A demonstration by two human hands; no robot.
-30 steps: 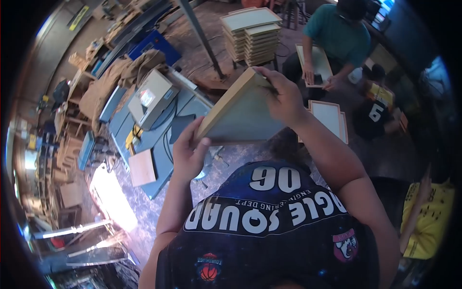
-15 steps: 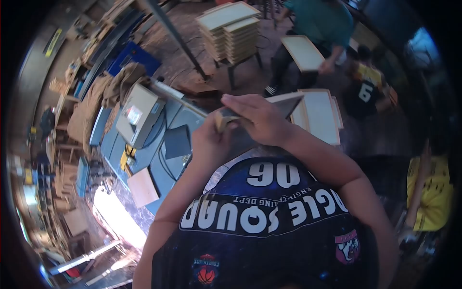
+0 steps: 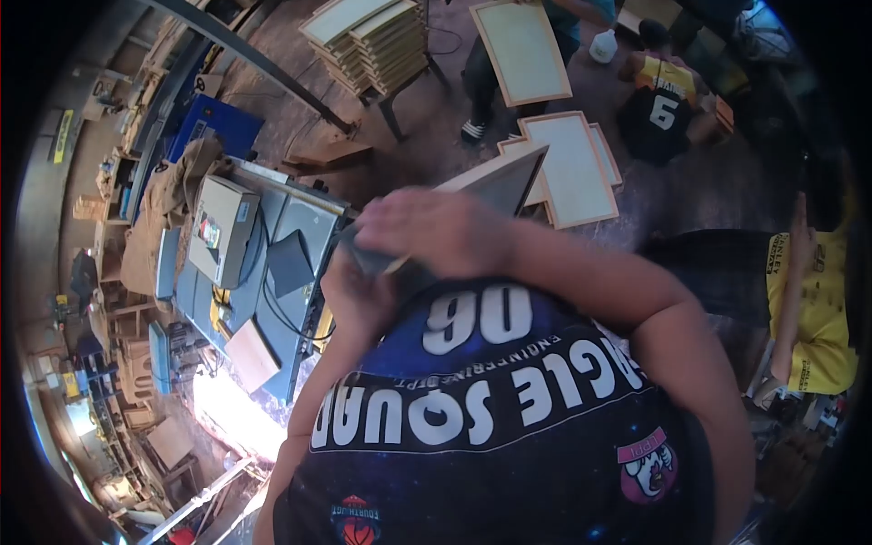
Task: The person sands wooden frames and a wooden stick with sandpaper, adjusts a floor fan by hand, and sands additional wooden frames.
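Note:
My left hand (image 3: 359, 292) is closed around the near end of a wood-edged panel (image 3: 510, 186), which I hold tilted in front of my chest. The panel's grey face and pale wooden edge show beyond my hands. My right hand (image 3: 431, 230) lies across the panel's near end with its fingers stretched out together, blurred by motion. Its palm side is hidden, so a thin thing under it cannot be made out. To the left, on a blue worktable (image 3: 195, 289), are a cardboard box (image 3: 221, 234), a dark sheet (image 3: 290, 263) and a small pale board (image 3: 252, 354).
A stack of framed panels (image 3: 386, 45) stands on a stand at the back. A person holds another framed panel (image 3: 522, 54), with several more panels (image 3: 572, 173) below. One person sits in a dark jersey (image 3: 663, 113); another wears a yellow shirt (image 3: 817, 309). A metal post (image 3: 254, 64) slants across.
My hands and the panel have come lower and left in view. My right hand has shifted along the panel's end. The other person's framed panel is now held more upright.

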